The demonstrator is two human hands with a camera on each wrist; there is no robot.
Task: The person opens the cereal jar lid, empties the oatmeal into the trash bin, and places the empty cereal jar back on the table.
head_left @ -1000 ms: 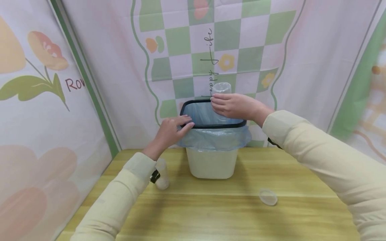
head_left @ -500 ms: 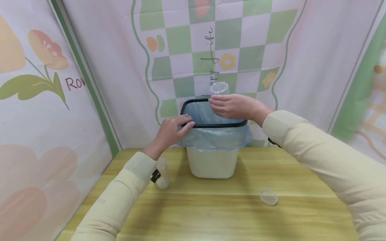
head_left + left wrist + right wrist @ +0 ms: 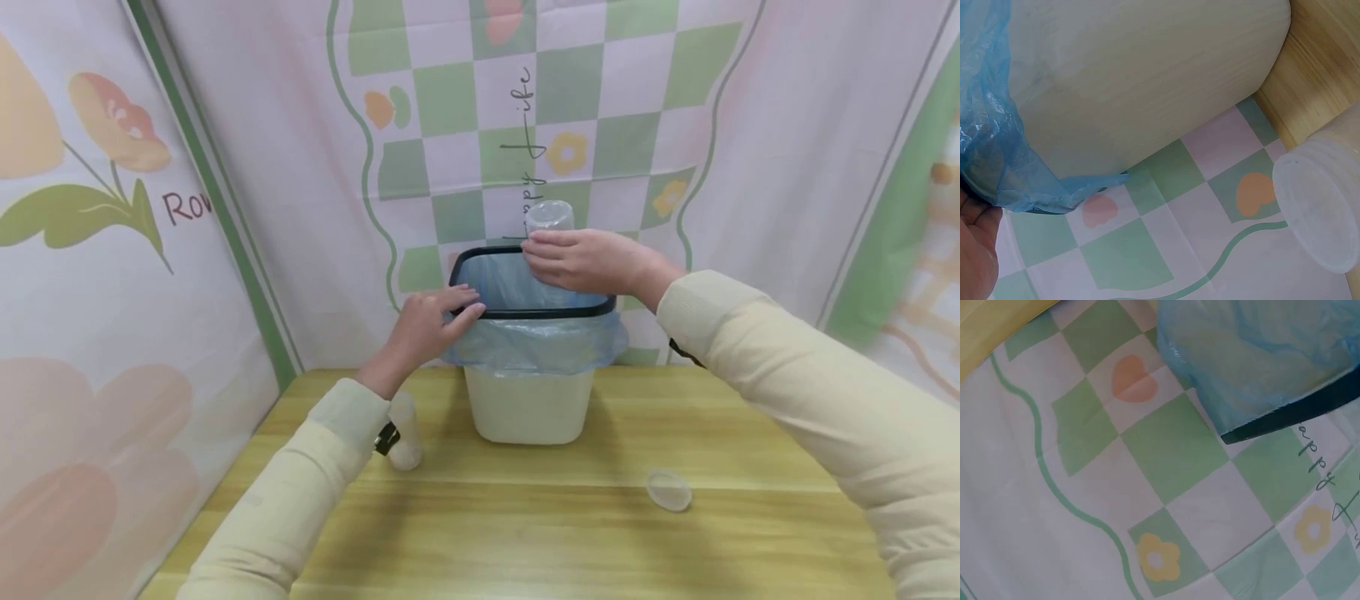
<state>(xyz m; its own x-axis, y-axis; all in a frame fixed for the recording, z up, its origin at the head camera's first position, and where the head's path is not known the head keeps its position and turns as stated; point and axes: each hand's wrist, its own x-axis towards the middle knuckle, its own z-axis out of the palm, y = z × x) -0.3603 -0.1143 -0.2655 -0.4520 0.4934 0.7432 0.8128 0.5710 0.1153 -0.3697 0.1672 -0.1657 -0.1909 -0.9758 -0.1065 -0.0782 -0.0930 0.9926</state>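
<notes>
In the head view my right hand (image 3: 581, 260) grips a clear plastic cup (image 3: 551, 215) over the opening of a lined trash can (image 3: 528, 408). The cup's round base seems to face upward; my fingers and the bin hide its lower part. My left hand (image 3: 431, 327) holds the bin's black rim (image 3: 547, 314) at its left front corner. In the left wrist view, that hand's curled fingers (image 3: 979, 215) meet the blue trash bag (image 3: 985, 112) at the rim. The right wrist view shows the bag (image 3: 1260, 356) and rim, but neither hand nor cup.
A second translucent plastic container (image 3: 405, 433) stands on the wooden table (image 3: 525, 533), partly behind my left wrist; its round end (image 3: 1316, 206) shows in the left wrist view. A flat round clear lid (image 3: 669, 491) lies at right front. Patterned cloth (image 3: 442, 83) hangs close behind the bin.
My right hand tips the cup slightly back and forth above the bin and sits a touch higher now. The left hand has stayed at the rim.
</notes>
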